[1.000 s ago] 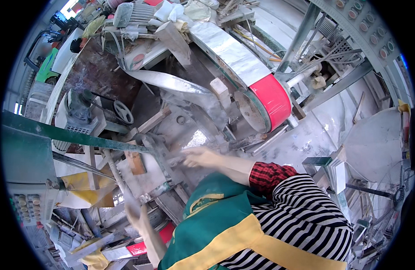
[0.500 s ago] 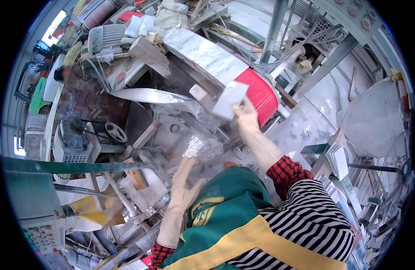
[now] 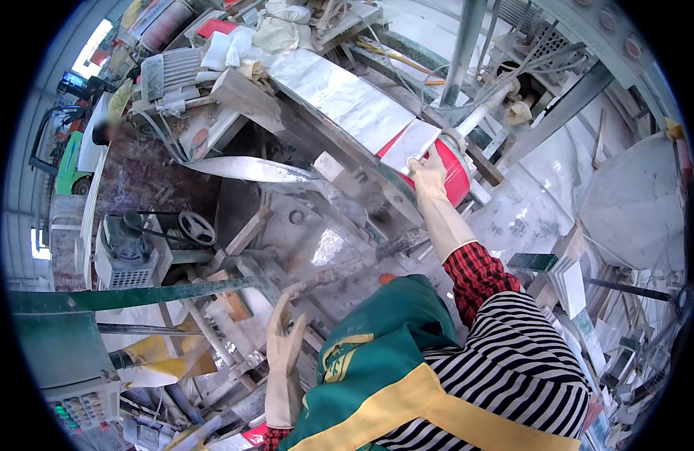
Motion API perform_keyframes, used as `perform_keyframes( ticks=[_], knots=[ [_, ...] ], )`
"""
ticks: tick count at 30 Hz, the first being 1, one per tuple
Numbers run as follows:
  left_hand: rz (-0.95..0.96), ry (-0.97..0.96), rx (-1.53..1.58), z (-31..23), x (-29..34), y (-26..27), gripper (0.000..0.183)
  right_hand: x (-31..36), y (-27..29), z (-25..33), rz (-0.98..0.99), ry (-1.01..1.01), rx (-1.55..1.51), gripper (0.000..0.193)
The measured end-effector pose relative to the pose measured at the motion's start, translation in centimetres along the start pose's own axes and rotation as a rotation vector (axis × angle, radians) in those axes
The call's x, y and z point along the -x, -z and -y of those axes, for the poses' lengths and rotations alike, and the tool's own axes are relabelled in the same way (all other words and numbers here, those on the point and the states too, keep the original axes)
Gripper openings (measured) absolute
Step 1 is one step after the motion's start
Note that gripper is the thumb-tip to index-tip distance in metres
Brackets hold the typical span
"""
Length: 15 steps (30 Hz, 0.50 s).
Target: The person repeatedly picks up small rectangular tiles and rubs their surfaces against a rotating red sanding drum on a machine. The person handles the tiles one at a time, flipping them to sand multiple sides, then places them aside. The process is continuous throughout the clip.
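In a pale glove, my right hand (image 3: 430, 177) grips the near edge of a white marble tile (image 3: 412, 143). That tile lies over the red belt (image 3: 456, 179) at the conveyor's rounded end, close against the row of white marble pieces (image 3: 336, 90) on the belt. My left hand (image 3: 283, 342), gloved too, is raised beside my green apron (image 3: 384, 323) with fingers apart and nothing in it.
White tiles stand on edge in a stack (image 3: 567, 289) at my right. A green metal bar (image 3: 136, 295) crosses on the left, below a handwheel (image 3: 196, 228). A control box with buttons (image 3: 84, 410) sits lower left. A steel post (image 3: 461, 56) rises beyond the conveyor.
My right hand has brought the tile from in front of the conveyor's end onto the red belt, against the marble row. My left hand has shifted slightly left and down.
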<state>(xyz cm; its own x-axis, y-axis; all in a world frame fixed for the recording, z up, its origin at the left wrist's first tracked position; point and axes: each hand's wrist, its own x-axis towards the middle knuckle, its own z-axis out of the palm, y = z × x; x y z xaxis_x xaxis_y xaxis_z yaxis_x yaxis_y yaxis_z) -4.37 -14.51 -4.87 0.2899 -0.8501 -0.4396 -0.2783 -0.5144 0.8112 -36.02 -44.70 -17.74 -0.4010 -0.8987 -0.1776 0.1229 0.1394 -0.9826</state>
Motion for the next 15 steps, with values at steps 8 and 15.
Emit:
perform_keyframes(
  ticks=[8,15],
  knots=[
    [-0.002,-0.056,0.099,1.6,-1.0,-1.3,0.061,1.6,-0.1,3.4,0.117,-0.092,0.432,0.056],
    [0.106,-0.008,0.11,2.2,-1.9,-0.1,0.058,0.2,2.2,1.0,0.004,-0.079,-0.124,0.064]
  ],
)
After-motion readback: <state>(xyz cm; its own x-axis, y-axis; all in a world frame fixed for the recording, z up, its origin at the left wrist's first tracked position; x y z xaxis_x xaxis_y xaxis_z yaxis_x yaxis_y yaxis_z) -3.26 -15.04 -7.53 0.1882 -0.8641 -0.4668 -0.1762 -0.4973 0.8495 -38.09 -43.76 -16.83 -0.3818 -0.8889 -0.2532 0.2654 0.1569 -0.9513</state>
